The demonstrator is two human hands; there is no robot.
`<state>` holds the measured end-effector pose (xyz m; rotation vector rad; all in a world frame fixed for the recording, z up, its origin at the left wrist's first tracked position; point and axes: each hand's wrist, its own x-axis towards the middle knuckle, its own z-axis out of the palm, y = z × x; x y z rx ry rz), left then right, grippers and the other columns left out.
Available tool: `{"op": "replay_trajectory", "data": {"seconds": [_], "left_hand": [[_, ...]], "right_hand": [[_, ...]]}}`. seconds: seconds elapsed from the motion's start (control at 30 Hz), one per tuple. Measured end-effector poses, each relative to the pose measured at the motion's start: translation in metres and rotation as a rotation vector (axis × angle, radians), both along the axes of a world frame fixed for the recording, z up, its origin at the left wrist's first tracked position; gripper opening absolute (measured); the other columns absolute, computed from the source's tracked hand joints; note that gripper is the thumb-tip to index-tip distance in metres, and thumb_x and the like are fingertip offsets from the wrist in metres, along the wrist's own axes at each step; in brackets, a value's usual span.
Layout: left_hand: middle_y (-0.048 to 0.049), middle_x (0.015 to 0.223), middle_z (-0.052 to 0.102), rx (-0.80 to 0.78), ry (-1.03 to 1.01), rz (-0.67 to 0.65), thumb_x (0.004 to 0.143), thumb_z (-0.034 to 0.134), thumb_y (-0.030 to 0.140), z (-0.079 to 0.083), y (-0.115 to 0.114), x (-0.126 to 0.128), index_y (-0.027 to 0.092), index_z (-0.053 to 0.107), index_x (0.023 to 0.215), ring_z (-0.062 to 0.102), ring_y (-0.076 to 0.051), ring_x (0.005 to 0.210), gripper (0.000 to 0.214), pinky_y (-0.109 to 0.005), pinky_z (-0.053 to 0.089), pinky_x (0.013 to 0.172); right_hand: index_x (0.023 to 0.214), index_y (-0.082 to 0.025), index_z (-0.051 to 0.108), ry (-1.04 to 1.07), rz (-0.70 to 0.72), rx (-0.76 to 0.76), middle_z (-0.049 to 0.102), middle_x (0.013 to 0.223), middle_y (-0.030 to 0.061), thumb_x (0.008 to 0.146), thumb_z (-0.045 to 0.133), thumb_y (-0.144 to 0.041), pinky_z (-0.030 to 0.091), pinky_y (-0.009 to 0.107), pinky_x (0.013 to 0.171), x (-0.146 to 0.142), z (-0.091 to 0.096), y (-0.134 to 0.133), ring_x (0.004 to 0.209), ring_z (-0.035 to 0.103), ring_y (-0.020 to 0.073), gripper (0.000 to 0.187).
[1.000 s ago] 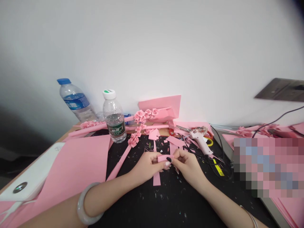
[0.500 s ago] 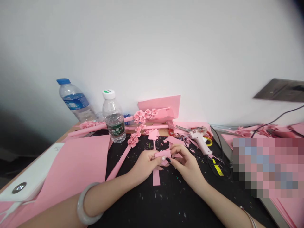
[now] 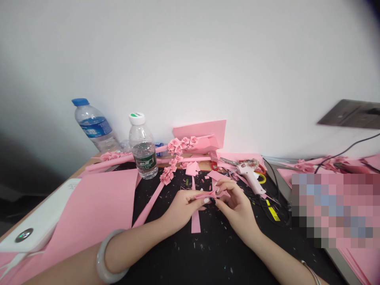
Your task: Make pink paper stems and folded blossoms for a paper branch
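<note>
Black work mat (image 3: 184,253) under everything, big pink paper sheet (image 3: 89,209) off left of fingers. Water bottle (image 3: 143,148) and pink paper roses (image 3: 179,145) far beyond fingers, hot glue gun (image 3: 251,178) up right of them. Jade bangle (image 3: 102,257) on left wrist. Left hand (image 3: 185,208) and right hand (image 3: 237,208) meet over mat, fingertips (image 3: 219,190) together, clamped on narrow pink paper strip (image 3: 205,194), strip pinched right between them. Loose pink strip (image 3: 196,223) lying just below fingers.

Black desk mat (image 3: 178,253) littered with pink paper strips (image 3: 148,204)
</note>
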<state>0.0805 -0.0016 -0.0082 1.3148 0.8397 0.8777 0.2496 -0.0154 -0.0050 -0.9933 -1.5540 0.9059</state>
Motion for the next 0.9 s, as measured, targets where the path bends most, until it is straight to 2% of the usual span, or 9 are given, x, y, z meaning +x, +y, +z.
{"op": "replay_trajectory", "data": {"seconds": [0.23,0.4,0.53,0.7,0.9], "left_hand": [[-0.0054,0.104,0.069,0.079,0.024,0.035,0.078,0.061,0.022,0.0024,0.0001,-0.0010,0.016,0.069,0.101,0.062,-0.025,0.101,0.025,-0.038,0.048,0.090],[-0.0050,0.100,0.071,0.058,0.043,-0.002,0.080,0.060,0.029,0.0017,-0.0012,-0.0002,0.016,0.069,0.101,0.064,-0.025,0.092,0.027,-0.037,0.053,0.079],[-0.0052,0.091,0.072,0.019,0.059,-0.038,0.078,0.060,0.033,-0.0021,-0.0020,0.0007,0.014,0.071,0.095,0.065,-0.023,0.086,0.027,-0.033,0.055,0.071],[-0.0063,0.087,0.071,0.021,0.077,-0.065,0.078,0.060,0.030,-0.0045,-0.0038,0.0009,0.012,0.070,0.089,0.065,-0.022,0.083,0.024,-0.031,0.055,0.068],[-0.0056,0.083,0.071,-0.046,0.026,-0.070,0.077,0.061,0.028,-0.0017,-0.0040,0.0016,0.014,0.069,0.088,0.066,-0.020,0.081,0.020,-0.028,0.055,0.067]], "right_hand": [[0.090,-0.024,0.054,-0.162,-0.020,0.119,0.049,0.107,0.0074,0.081,0.057,-0.015,0.047,0.028,0.059,0.0015,0.0017,-0.0049,0.068,0.051,0.0133,0.013],[0.087,-0.023,0.061,-0.245,-0.048,0.100,0.057,0.106,0.0092,0.082,0.055,-0.018,0.049,0.030,0.061,0.0033,0.0040,-0.0033,0.084,0.058,0.0202,0.009],[0.081,-0.022,0.062,-0.197,-0.048,0.064,0.060,0.104,0.0084,0.083,0.054,-0.018,0.051,0.031,0.069,0.0022,0.0047,-0.0027,0.097,0.058,0.0228,0.009],[0.085,-0.023,0.063,-0.113,-0.041,0.005,0.061,0.103,0.0070,0.084,0.051,-0.016,0.051,0.029,0.072,0.0004,0.0032,-0.0041,0.100,0.058,0.0211,0.014],[0.078,-0.022,0.062,-0.070,-0.025,-0.050,0.060,0.106,0.0072,0.082,0.058,-0.020,0.051,0.029,0.071,0.0013,-0.0002,-0.0030,0.099,0.058,0.0215,0.006]]}}
